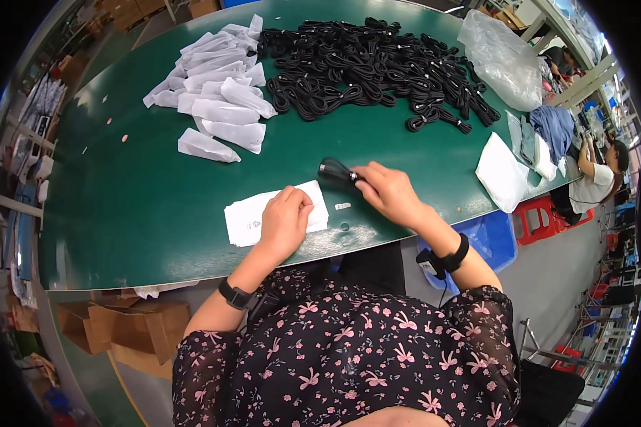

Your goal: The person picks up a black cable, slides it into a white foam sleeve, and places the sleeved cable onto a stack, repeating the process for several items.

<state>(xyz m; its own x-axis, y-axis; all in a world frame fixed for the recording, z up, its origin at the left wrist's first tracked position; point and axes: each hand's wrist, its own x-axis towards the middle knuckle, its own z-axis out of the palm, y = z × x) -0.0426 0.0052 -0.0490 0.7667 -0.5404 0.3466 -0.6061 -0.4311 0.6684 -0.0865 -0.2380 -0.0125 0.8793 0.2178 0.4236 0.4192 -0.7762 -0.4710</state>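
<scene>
In my right hand (388,191) is a bundled black cable (335,171), pinched at one end and held just above the green table (142,206). My left hand (285,222) rests on a stack of flat white bags (243,219), its fingers curled at the upper edge; whether they pinch one bag is hidden. A small white label strip (342,206) lies between the two hands. Farther off, a large heap of bundled black cables (377,67) covers the back of the table. Left of it lie several filled white bags (224,110) in an overlapping pile.
A clear plastic bag (502,60) sits at the far right corner. White sheets (502,171) lie along the right edge, beside blue cloth (552,130). Below the edge are a blue bin (491,242) and a red stool (548,217). Another person (598,178) sits at right; a cardboard box (132,324) stands lower left.
</scene>
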